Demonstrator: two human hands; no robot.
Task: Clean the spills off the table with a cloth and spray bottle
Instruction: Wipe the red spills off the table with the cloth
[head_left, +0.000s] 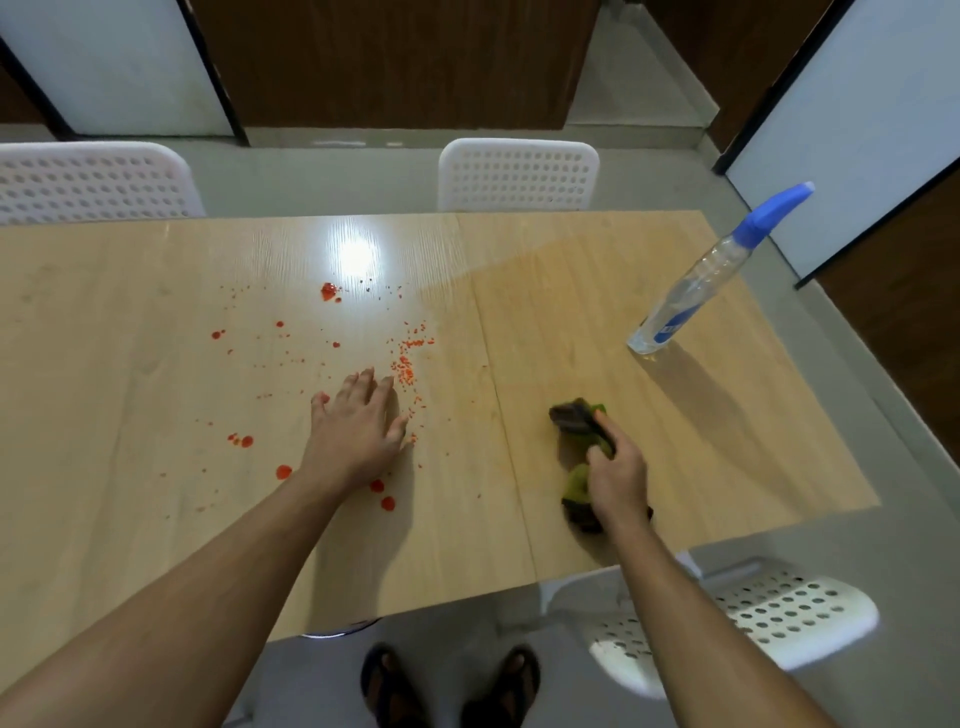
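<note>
Reaching over the light wooden table, the left hand lies palm down with its fingers straight and spread wide, holding nothing, set among the red-orange spills. These spills cover the left and middle part of the table: round red drops near the wrist and farther left, a larger red blot near the bright light glare, and a band of small orange crumbs just beside the fingertips on their right.

To the right, well apart from the spills, the right hand grips a crumpled green and dark grey cloth, its fingers curled round the middle of it; one end of the cloth sticks out ahead of the hand and the other bunches beneath the wrist, over the table.

Near the far right edge of the table stands a clear plastic spray bottle with a blue nozzle, untouched and apart from both hands.

White perforated plastic chairs stand at the far side, and another sits at the near right corner. Two sandalled feet show on the grey floor below.
</note>
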